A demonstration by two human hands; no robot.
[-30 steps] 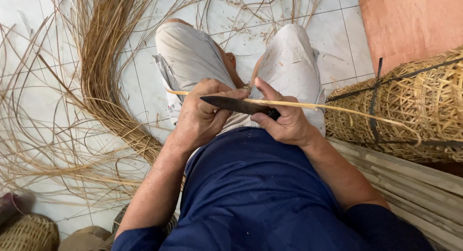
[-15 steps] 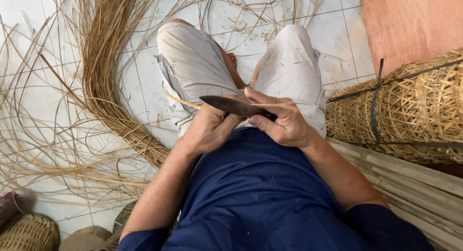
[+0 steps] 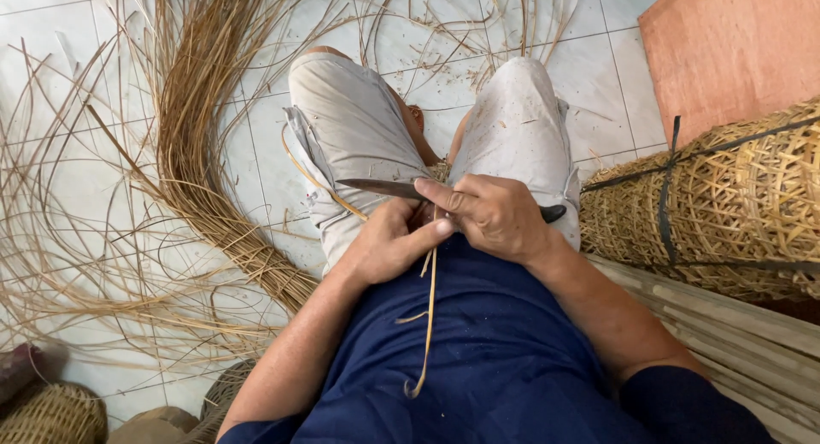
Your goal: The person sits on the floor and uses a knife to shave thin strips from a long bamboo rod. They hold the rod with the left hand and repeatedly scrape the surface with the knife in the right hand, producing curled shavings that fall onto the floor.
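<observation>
Right hand (image 3: 500, 215) grips a knife (image 3: 384, 189) over the lap; left hand (image 3: 389, 243) pinches a thin cane strip (image 3: 430, 312), seemingly against the blade. Strip dangles over the blue shirt (image 3: 478, 367).

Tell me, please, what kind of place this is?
Probably a small basket-weaving workshop, on a tiled floor. Long cane strips lie spread about, woven baskets are bundled nearby, and the right hand holds a knife against a cane strip.

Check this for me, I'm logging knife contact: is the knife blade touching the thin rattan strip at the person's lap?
Cannot tell. In the head view the knife crosses the rattan strip between both hands, but the left hand and right hand hide the crossing.
</observation>
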